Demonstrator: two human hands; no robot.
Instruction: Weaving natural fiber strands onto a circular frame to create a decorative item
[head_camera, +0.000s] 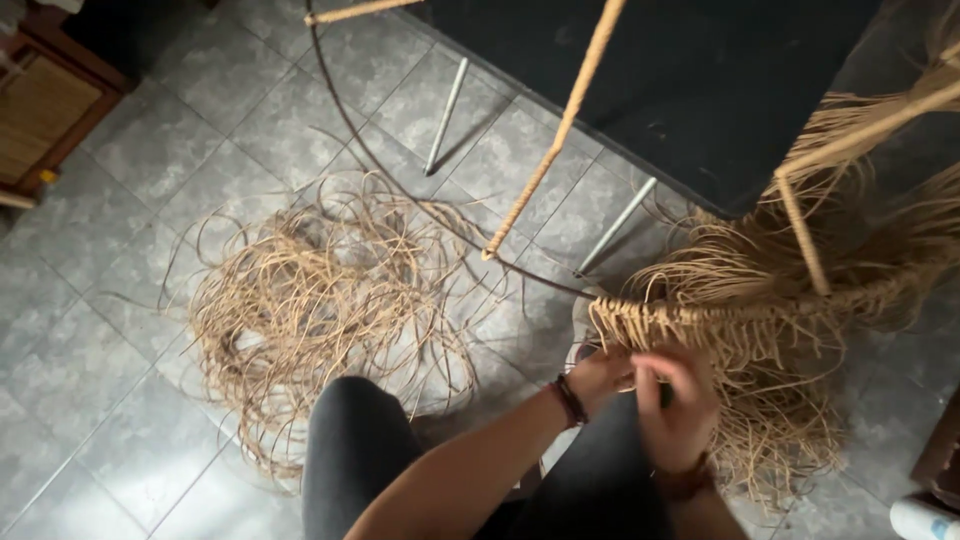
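Both hands, left hand (600, 375) and right hand (678, 405), are pinching straw strands (740, 335) on a hoop (400, 185); loose straw pile (320, 300) is lying on floor (90, 400).

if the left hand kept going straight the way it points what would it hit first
Most likely the wrapped rim of the woven frame, with its hanging fibre strands; the left hand already sits just below it, though depth is unclear.
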